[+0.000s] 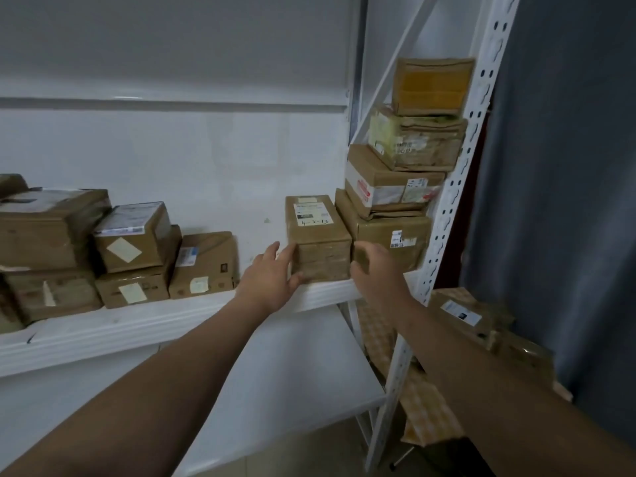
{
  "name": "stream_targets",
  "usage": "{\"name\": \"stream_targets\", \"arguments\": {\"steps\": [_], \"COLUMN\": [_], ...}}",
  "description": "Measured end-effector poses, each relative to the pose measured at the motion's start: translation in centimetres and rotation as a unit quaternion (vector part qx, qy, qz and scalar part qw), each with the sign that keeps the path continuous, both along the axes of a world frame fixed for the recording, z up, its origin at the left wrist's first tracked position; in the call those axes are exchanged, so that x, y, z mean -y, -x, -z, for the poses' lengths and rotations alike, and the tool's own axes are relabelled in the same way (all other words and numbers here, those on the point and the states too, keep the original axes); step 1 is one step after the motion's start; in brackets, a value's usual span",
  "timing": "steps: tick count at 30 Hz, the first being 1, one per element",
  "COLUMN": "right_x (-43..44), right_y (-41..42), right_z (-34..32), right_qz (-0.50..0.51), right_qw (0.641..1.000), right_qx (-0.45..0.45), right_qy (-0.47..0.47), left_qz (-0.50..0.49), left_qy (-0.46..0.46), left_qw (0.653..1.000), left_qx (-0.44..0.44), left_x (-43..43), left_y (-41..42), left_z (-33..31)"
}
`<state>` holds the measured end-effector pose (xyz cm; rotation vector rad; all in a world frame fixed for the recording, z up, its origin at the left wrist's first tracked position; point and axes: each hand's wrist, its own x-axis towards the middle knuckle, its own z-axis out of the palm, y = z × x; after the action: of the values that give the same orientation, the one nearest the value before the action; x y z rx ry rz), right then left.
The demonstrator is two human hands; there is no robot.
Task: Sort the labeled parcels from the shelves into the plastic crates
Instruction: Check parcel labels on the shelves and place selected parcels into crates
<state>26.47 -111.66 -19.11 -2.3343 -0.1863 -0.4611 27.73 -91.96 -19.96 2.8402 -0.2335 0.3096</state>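
A brown cardboard parcel [318, 235] with a white label and handwritten numbers on top stands on the white shelf [192, 313], at its front edge. My left hand [272, 282] lies against the parcel's left side with its fingers stretched out and the thumb at the lower front corner. My right hand [375, 273] is at the parcel's right front edge. Its fingers curl round that edge, into the gap beside the neighbouring stack. The parcel rests flat on the shelf. No crate is in view.
A stack of several parcels [395, 201] rises right of the labeled one, against the perforated white upright [451, 208]. More parcels [130, 256] sit on the shelf's left half. Another parcel [478, 321] lies low at right near a dark curtain [568, 166]. A lower shelf [292, 380] lies beneath.
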Motion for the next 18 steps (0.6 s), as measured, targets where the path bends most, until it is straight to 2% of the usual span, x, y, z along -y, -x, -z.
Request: {"name": "stream_targets", "arguments": {"steps": [5, 12, 16, 18], "right_x": [-0.6, -3.2, -4.8, -5.6], "right_y": [-3.9, -5.3, -5.7, -5.6], "right_z": [1.2, 2.7, 1.6, 0.8], "right_qz": [-0.029, -0.017, 0.001, 0.001], "right_qw": [0.998, 0.993, 0.995, 0.99], "right_qx": [-0.045, -0.056, -0.039, -0.035], "right_qy": [-0.027, -0.102, -0.09, -0.136], "left_qz": [-0.006, 0.012, 0.015, -0.003], "left_qy": [0.03, 0.142, 0.244, 0.304], "left_qw": [0.999, 0.99, 0.969, 0.952], "left_qx": [-0.025, 0.017, 0.022, 0.044], "left_x": [0.8, -0.5, -1.3, -1.7], "left_y": [-4.6, -4.7, -4.3, -4.0], "left_z": [0.2, 0.7, 0.7, 0.7]}}
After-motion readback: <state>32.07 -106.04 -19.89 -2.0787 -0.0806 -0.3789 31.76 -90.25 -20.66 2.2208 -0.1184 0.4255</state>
